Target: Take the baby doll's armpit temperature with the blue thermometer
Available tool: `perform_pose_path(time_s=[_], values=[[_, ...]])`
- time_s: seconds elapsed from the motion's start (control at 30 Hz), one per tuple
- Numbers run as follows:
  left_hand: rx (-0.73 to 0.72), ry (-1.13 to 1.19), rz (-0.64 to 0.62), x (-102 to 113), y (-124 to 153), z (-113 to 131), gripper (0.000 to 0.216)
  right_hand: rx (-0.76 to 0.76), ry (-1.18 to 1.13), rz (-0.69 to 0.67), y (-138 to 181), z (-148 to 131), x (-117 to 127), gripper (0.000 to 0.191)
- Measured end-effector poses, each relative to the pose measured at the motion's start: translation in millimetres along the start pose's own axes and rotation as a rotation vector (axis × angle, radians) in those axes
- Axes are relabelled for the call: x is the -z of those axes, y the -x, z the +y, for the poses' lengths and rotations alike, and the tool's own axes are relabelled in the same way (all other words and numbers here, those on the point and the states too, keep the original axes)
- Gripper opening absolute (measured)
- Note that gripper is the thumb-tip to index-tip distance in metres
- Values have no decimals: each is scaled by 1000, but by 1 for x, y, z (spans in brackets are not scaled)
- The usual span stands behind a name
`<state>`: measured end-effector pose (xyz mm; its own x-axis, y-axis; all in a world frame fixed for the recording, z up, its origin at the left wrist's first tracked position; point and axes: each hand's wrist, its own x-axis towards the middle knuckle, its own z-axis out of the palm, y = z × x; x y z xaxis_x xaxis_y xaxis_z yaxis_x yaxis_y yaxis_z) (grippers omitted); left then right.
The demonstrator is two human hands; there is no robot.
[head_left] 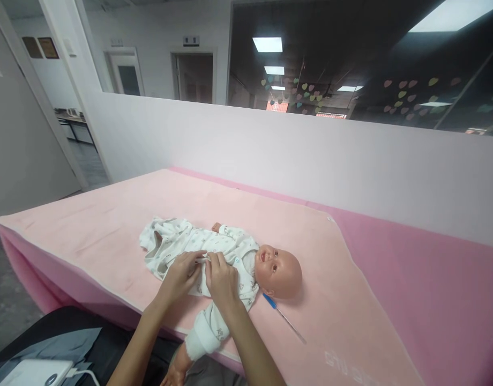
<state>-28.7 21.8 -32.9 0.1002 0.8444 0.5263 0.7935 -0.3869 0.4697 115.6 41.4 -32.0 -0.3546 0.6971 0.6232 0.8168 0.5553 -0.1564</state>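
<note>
Doll (284,272), face up, in printed white romper (240,244).
My left hand (185,271) and right hand (222,276) pinch romper's front; blue-handled tool (269,301) lies nearby.

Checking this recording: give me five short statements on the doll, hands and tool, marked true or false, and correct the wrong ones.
1. The left hand and right hand are both at the outfit. True.
2. The doll lies face down. False: it lies face up.
3. The tool has a blue handle. True.
4. The right hand holds the tool. False: the tool lies on the sheet, near the doll's head.
5. The outfit is solid black. False: it is white with small prints.
</note>
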Motion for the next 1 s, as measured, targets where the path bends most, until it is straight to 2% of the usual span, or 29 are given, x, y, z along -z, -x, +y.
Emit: perform_pose_path(time_s=[0.17,0.33,0.57,0.83,1.0], values=[[12,3,33,2,1,-5,33,8,-46,18,0,1,0,22],[24,50,1,8,0,-9,31,-5,-30,14,0,1,-3,24],[180,363,-26,9,4,-13,35,-7,38,-10,0,-2,1,25],[215,349,-67,15,3,-14,39,-21,39,-10,0,-2,2,26],[252,361,-47,14,-1,-12,33,-17,24,-13,1,-3,2,25]])
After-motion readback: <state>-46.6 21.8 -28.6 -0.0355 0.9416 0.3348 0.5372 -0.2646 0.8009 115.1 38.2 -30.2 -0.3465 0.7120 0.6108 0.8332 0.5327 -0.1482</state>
